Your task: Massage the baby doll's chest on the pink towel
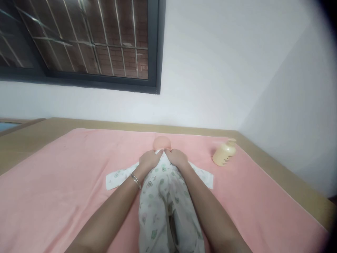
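A doll with a bald head (162,143) lies on a pink cloth (79,158), its head toward the wall. White clothing with small green prints (164,186) covers its body, and the sleeves spread out to both sides. At the left of the neckline, my left hand (150,160) has its fingers closed on the collar; a silver bracelet circles that wrist. My right hand (177,157) pinches the collar's other side, close to the left one. The doll's face is hidden from this angle.
A cream pump bottle (224,153) stands on the cloth at the right. Behind the tan table edge (126,125) rises a white wall (205,70), with a dark-framed barred window (155,45) at the upper left.
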The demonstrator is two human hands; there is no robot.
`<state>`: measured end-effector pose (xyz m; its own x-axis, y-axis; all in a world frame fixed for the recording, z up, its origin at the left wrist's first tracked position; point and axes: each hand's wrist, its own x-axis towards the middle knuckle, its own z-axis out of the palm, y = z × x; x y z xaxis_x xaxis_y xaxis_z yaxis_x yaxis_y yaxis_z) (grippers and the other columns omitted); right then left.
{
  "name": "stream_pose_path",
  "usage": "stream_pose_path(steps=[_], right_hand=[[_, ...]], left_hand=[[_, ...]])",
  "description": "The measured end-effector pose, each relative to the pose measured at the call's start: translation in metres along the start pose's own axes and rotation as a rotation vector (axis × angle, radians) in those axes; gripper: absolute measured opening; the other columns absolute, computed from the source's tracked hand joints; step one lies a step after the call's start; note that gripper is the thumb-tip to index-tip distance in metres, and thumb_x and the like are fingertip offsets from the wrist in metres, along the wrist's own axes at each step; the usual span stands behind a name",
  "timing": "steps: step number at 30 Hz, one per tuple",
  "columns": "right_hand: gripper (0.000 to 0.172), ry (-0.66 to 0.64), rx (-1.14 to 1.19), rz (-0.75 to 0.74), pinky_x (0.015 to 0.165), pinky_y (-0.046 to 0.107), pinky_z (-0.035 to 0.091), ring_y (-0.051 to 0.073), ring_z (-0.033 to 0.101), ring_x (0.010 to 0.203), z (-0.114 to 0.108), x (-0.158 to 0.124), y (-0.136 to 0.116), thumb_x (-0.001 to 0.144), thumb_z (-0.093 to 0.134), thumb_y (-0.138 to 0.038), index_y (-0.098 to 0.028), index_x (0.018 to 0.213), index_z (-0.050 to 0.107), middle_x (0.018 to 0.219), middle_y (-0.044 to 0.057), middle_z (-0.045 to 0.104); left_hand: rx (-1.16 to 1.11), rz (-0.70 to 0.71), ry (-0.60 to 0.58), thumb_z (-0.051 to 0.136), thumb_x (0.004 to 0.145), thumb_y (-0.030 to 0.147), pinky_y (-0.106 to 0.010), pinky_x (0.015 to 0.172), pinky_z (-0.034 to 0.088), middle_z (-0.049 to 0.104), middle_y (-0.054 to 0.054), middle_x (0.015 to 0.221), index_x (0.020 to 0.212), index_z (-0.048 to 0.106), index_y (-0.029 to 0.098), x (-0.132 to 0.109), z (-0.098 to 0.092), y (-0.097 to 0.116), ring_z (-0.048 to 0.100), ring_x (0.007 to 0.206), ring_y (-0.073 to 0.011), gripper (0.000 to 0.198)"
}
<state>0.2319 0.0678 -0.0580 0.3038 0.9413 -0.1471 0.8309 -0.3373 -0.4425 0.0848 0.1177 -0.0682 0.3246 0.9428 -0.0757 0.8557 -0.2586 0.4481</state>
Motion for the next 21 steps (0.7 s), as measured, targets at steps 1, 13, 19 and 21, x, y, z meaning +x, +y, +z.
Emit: stream_pose_path(steps=[1,13,19,21], right_hand=[[0.062,0.000,0.001,0.000,0.082,0.038,0.045,0.028,0.063,0.095,0.0003,0.0002,0.0003,0.094,0.021,-0.055,-0.017,0.098,0.069,0.096,0.013,0.070],[0.064,0.001,-0.007,-0.015,0.082,0.039,0.046,0.029,0.062,0.097,0.0032,0.0035,0.0032,0.094,0.019,-0.057,-0.017,0.102,0.068,0.103,0.014,0.068],[0.066,-0.003,-0.013,-0.019,0.085,0.041,0.045,0.030,0.061,0.102,0.0044,0.0052,0.0042,0.093,0.017,-0.057,-0.017,0.106,0.068,0.108,0.014,0.067],[0.066,-0.006,-0.012,-0.025,0.087,0.041,0.044,0.030,0.060,0.105,0.0048,0.0056,0.0047,0.094,0.017,-0.057,-0.017,0.107,0.068,0.112,0.014,0.066]], left_hand=[[0.001,-0.001,-0.001,0.015,0.081,0.076,-0.040,0.078,0.044,0.067,-0.020,0.110,0.109,0.065,0.013,0.0002,0.0001,-0.0001,0.062,0.100,-0.0358,0.085],[-0.010,-0.002,0.006,0.017,0.081,0.075,-0.037,0.077,0.044,0.067,-0.019,0.108,0.106,0.065,0.014,0.0024,0.0033,-0.0033,0.063,0.100,-0.0340,0.082],[-0.021,-0.008,0.008,0.019,0.081,0.075,-0.038,0.078,0.044,0.068,-0.018,0.108,0.107,0.066,0.016,0.0028,0.0035,-0.0037,0.063,0.100,-0.0343,0.080],[-0.025,-0.009,0.007,0.019,0.080,0.076,-0.038,0.078,0.044,0.068,-0.019,0.109,0.108,0.066,0.015,0.0028,0.0033,-0.0038,0.063,0.101,-0.0343,0.081]])
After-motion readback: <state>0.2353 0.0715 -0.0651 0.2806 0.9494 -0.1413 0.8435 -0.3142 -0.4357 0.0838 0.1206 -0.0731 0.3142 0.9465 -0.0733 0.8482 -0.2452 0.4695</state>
